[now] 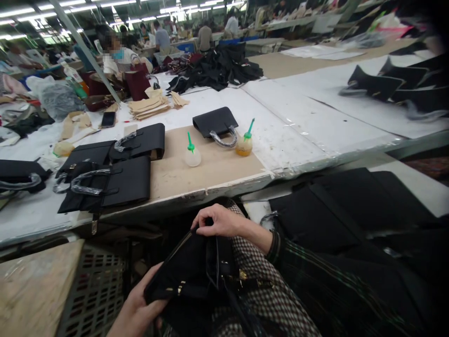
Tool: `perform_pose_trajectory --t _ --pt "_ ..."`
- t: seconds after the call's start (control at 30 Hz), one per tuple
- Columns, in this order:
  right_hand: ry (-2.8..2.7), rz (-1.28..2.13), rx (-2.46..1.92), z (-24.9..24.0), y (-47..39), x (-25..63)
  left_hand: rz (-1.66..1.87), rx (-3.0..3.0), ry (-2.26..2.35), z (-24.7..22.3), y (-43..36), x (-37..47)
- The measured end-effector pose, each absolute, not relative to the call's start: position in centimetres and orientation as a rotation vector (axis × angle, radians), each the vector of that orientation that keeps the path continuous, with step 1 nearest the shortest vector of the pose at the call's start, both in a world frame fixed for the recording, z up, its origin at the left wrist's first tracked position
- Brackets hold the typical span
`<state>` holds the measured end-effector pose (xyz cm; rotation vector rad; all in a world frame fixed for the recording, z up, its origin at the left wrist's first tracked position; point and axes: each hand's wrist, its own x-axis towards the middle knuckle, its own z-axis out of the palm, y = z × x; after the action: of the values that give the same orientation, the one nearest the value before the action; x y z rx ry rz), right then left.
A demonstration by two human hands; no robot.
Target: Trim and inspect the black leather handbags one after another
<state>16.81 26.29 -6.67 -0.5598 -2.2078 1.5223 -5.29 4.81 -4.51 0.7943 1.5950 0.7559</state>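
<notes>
A black handbag (189,267) with gold-coloured metal fittings lies tilted across my lap. My left hand (142,299) is closed on its lower left corner, thumb on the near face. At the top edge my right hand (215,221) pinches the rim between thumb and fingers. Part of the bag's inside shows as a dark gap beside the right hand's side. Its lower part fades into shadow over the checked cloth (277,290) on my legs.
Black handbags (129,180) with plastic-wrapped handles lie on the white-covered table (280,112). Two squeeze bottles with green nozzles, one pale (192,157) and one amber (244,146), stand before me. A plastic crate (96,285) is at lower left; black pieces (322,215) lie stacked at right.
</notes>
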Motion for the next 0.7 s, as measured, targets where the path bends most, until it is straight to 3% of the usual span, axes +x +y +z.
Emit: perform_pose_trajectory --t 0.17,0.3,0.7 --pt "-2.205 1.474 -0.621 -6.7 26.0 16.9 0.840 0.798 1.430 -2.6 5.6 -6.6" --pt "-2.193 1.499 -0.603 -6.6 26.0 16.8 0.867 0.642 1.560 -1.7 6.6 -5.5" --pt "-2.049 1.674 -0.587 -6.7 25.4 17.6 0.844 0.660 1.659 -3.0 8.7 -4.2"
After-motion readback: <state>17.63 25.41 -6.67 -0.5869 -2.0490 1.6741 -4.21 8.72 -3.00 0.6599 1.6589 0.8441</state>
